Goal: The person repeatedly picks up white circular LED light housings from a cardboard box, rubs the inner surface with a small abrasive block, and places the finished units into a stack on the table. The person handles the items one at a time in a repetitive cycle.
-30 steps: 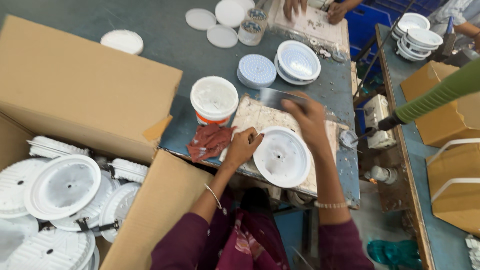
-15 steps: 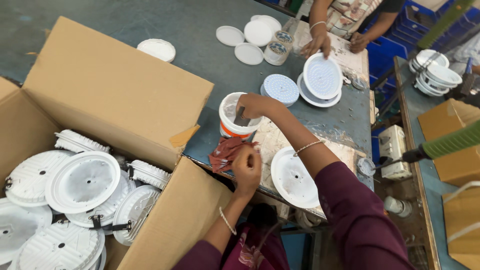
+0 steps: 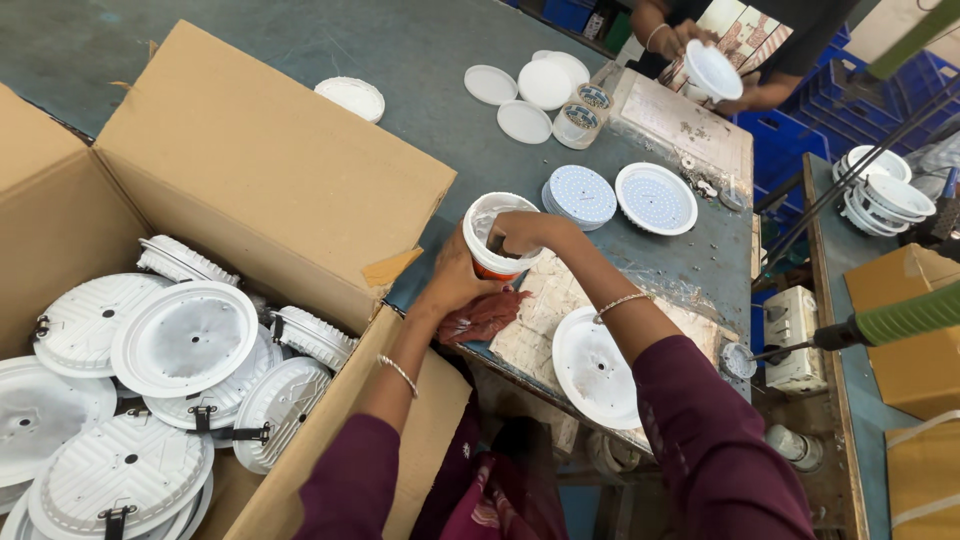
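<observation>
Tub: round white tub (image 3: 497, 236), orange base, mid-frame near the tabletop (image 3: 400, 50) front edge, beside the open cardboard box (image 3: 270, 180).
Left hand (image 3: 455, 280): fingers wrapped round the tub's side.
Right hand (image 3: 525, 232): fingers curled into the tub's mouth; a second ago it lay on the white disc (image 3: 597, 368).
Room: bare grey tabletop, upper left.

We see a big brown cardboard box (image 3: 250, 170) at the left, open, with its flaps spread wide. It is full of round white lamp shells (image 3: 185, 340). At the right edge stands a smaller brown box (image 3: 915, 345), and another brown box (image 3: 925, 480) with a pale strap sits just below it. Blue plastic crates (image 3: 860, 90) stand at the top right. In the middle is a small white tub (image 3: 497, 240) with an orange band low on its side.
</observation>
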